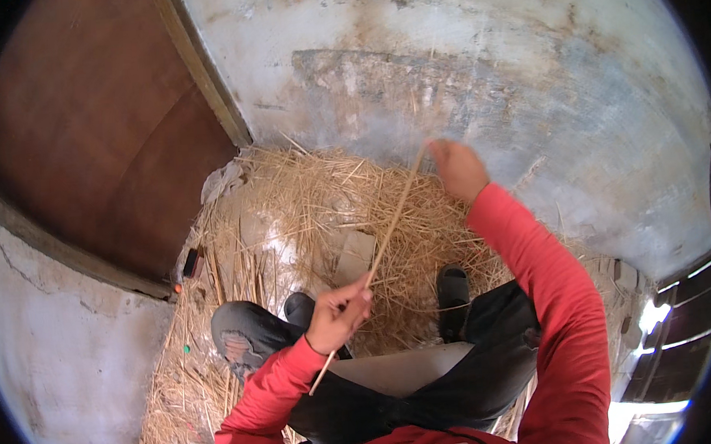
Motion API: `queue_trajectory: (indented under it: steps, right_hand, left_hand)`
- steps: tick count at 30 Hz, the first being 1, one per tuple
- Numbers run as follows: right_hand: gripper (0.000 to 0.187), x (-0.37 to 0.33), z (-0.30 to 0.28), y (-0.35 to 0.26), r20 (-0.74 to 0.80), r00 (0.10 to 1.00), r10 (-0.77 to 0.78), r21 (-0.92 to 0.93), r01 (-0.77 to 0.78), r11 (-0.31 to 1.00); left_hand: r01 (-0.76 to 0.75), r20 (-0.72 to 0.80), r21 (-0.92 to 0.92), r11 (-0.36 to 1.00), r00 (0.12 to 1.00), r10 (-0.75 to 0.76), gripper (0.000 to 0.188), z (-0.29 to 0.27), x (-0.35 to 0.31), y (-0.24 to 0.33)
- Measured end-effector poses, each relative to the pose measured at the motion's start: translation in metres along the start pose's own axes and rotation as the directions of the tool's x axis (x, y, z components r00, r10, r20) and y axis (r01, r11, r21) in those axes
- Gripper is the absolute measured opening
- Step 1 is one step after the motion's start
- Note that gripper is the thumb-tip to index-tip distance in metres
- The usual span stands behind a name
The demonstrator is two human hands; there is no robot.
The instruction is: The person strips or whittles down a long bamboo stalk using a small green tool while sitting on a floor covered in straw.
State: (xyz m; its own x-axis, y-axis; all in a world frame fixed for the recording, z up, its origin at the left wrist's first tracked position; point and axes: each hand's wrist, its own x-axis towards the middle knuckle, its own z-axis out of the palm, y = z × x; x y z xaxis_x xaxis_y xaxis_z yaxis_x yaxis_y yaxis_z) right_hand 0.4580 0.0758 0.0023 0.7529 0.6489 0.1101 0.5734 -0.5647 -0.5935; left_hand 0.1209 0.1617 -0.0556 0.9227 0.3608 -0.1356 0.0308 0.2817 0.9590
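You have the stalk (395, 219) pinched in your left hand (338, 314), nearer your body, and its far tip gripped in your right hand (458, 169), its long axis slanting forward and rightward between them, above the straw (304, 184)

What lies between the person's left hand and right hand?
In the head view, one thin straw stalk stretches from the left hand to the right hand, above loose straw.

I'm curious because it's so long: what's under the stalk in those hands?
Below the stalk, between the left hand and right hand, loose straw shows, with a pale slab close by. Whatever lies beneath the straw is covered and can't be seen.
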Motion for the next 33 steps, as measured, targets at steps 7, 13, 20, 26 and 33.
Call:
queue_trajectory:
  steps: [7,13,20,26,33]
  right_hand:
    - [0.073,0.06,-0.079,0.198,-0.44,0.891,0.112,-0.109,-0.177,0.978]
    - [0.069,0.035,-0.093,0.192,-0.419,0.873,0.248,0.219,-0.168,0.961]
    - [0.052,-0.02,-0.075,0.058,-0.062,0.993,0.097,0.546,-0.048,0.836]
    - [0.044,-0.027,-0.021,0.011,0.086,0.991,-0.101,0.628,0.025,0.778]
    - [0.039,-0.056,0.01,-0.056,0.191,0.937,-0.291,0.549,0.144,0.823]
  left_hand:
    - [-0.097,0.27,0.17,0.981,0.962,0.048,0.038,0.0,-0.008,-0.021]
    - [-0.185,0.14,0.111,0.976,0.976,0.169,0.038,-0.009,-0.007,-0.033]
    - [-0.067,0.05,0.094,0.993,0.997,0.063,0.041,0.007,0.007,-0.009]
    - [-0.034,0.109,0.085,0.996,0.994,0.024,0.044,0.026,0.02,-0.004]
    - [-0.105,0.128,-0.09,0.99,0.985,0.116,0.05,0.033,0.031,0.015]
